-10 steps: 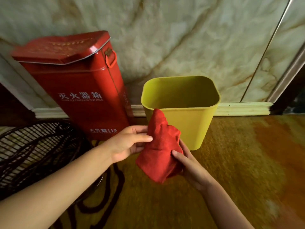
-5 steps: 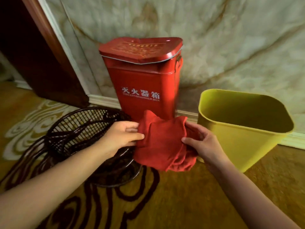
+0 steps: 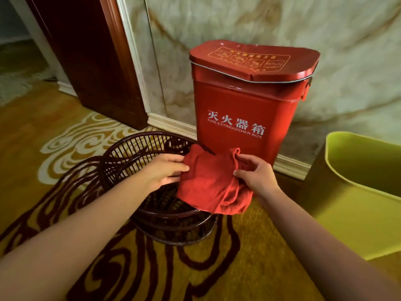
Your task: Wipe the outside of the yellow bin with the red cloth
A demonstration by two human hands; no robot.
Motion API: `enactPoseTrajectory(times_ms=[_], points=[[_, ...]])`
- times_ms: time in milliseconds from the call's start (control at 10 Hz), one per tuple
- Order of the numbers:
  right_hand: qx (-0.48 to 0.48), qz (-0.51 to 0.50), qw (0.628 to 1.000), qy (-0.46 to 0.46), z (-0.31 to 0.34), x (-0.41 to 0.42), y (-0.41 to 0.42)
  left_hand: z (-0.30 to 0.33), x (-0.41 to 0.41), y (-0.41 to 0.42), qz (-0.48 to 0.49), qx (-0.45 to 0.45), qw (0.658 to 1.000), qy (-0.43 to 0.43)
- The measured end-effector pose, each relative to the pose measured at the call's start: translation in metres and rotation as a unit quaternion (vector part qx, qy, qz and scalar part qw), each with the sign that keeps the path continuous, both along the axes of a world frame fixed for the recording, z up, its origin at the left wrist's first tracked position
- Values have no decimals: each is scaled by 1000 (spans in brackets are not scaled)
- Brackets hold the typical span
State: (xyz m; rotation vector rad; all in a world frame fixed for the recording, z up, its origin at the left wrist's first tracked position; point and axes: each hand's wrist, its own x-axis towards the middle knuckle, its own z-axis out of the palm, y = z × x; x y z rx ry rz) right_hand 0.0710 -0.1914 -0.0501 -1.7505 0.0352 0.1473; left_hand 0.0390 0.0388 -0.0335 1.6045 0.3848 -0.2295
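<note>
Directly ahead, a red fire extinguisher box (image 3: 245,109) is seen standing upright against the marbled wall (image 3: 282,25), its lid closed and white lettering printed across its front. To its left, a dark wooden door frame (image 3: 86,57) is set into the wall above a pale skirting board (image 3: 171,123). A dark wicker basket (image 3: 156,192) is placed on the patterned yellow carpet (image 3: 54,131), just in front of and to the left of the box; its open mouth faces upward and its slatted rim is partly covered by the forearms and the cloth.

The red cloth (image 3: 208,183) is held above the basket's right side, between the two hands, and in front of the lower face of the extinguisher box. It is bunched and folded, its upper edge stretched roughly from left to right between the hands while the loose bulk hangs down toward the basket rim and carpet. The left hand (image 3: 165,172) is closed on the cloth's left edge, thumb on top and fingers tucked beneath. The right hand (image 3: 256,174) is pinched on the cloth's right upper corner, thumb pressed against the fabric and the other fingers curled behind it.

The yellow bin (image 3: 355,196) is found at the right edge of the view, standing on the carpet near the wall, its opening turned upward and its far side cut off by the frame. It is set well apart from the cloth, and nothing is touching its outer wall. Between cloth and bin only the right forearm and bare carpet are seen.
</note>
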Motion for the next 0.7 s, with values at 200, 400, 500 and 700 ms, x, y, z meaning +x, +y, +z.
enactPoseTrajectory(times_ms=[200, 400, 500, 700], points=[[-48, 11, 999, 15, -39, 6, -10, -42, 10, -4, 1, -12, 999, 35], [-23, 37, 997, 62, -67, 11, -9, -73, 13, -1, 15, -4, 997, 81], [-16, 43, 995, 91, -71, 17, -9, -79, 15, -2, 30, -15, 993, 114], [-12, 34, 979, 200, -11, 18, -26, -15, 18, -7, 4, 60, 989, 136]])
